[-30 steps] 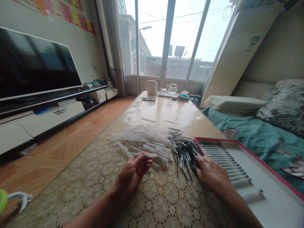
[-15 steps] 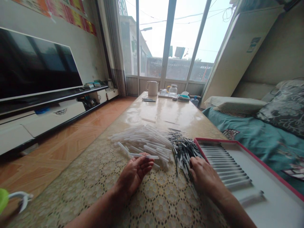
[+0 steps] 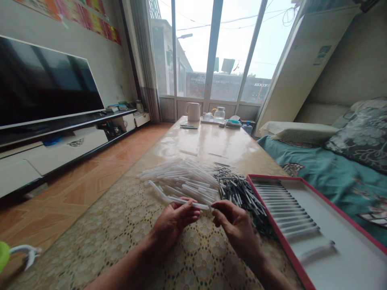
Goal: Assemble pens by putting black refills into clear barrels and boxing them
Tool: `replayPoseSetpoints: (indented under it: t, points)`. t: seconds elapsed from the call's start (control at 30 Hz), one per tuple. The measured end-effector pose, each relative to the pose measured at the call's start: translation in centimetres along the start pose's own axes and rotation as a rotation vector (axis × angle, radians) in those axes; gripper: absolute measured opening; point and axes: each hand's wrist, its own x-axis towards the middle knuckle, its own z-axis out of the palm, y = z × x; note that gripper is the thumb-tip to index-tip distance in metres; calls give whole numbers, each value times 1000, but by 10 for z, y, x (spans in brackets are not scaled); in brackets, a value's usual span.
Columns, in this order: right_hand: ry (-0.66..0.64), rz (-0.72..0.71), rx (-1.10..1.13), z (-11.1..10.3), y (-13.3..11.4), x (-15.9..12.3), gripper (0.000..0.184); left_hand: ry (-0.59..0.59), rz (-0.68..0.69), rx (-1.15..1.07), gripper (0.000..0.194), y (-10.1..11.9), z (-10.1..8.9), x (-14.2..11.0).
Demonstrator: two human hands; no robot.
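Note:
My left hand, palm up, pinches a translucent white pen barrel between thumb and fingers. Its open end points right, close to the fingertips of my right hand. Those fingers are pinched together; whatever they hold is mostly hidden, with only a small pale bit showing by the barrel's end. Just beyond the hands lies a heap of similar white barrels. To its right is a pile of thin dark pen refills.
On the right sits a shallow red-rimmed box with a row of filled pens inside. At the table's far end stand a beige kettle, a glass jug and a tissue pack. A patterned cloth covers the table.
My right hand has moved left from the dark refill pile to the barrel's open end. My left hand, with the barrel, has shifted slightly right.

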Motion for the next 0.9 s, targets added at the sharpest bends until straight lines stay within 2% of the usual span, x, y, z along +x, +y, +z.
replayPoseSetpoints:
  t: [0.1,0.3,0.9]
  points:
    - [5,-13,76,3,1,0,15,-35,-1,2,14,-2,-1,1]
    - [-1,13,151,8,1,-2,19,-61,-2,14,17,-4,-3,2]
    - [21,48,138,6,0,-1,30,-110,-18,31,16,-2,-1,0]
